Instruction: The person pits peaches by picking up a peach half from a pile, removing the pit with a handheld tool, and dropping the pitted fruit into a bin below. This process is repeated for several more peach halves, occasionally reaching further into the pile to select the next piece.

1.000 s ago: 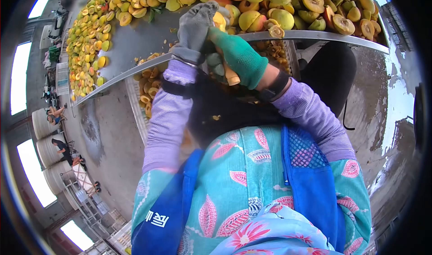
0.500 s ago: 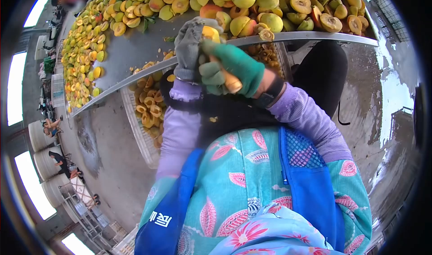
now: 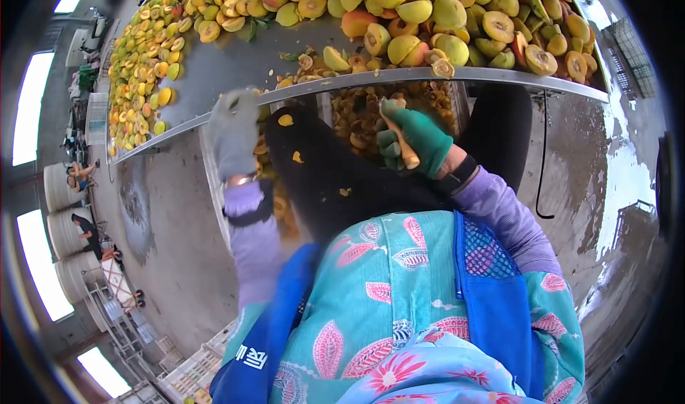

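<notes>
My right hand (image 3: 422,136), in a green glove, is closed around a wooden-handled tool (image 3: 404,146) above a crate of cut fruit scraps, in front of the table edge. The tool's working end is hard to make out. To the left, my left hand (image 3: 235,129), in a grey glove, is smeared by motion over the crate at the table's rim; its fingers and anything in them cannot be made out. Halved yellow-green peaches (image 3: 497,26) with brown hollows or stones lie heaped on the metal table (image 3: 228,65). Small scraps (image 3: 285,120) lie on my dark trouser leg.
The table's raised metal rim (image 3: 499,74) curves before my knees. Below it, a crate holds fruit scraps (image 3: 353,115). A thin metal hook-ended rod (image 3: 542,161) hangs at right. Far left, people (image 3: 87,234) sit near large round tubs (image 3: 63,229).
My left hand has swung left and down toward me, away from the right hand; the yellow fruit piece it held no longer shows. My right hand has moved right and lower, keeping the tool.
</notes>
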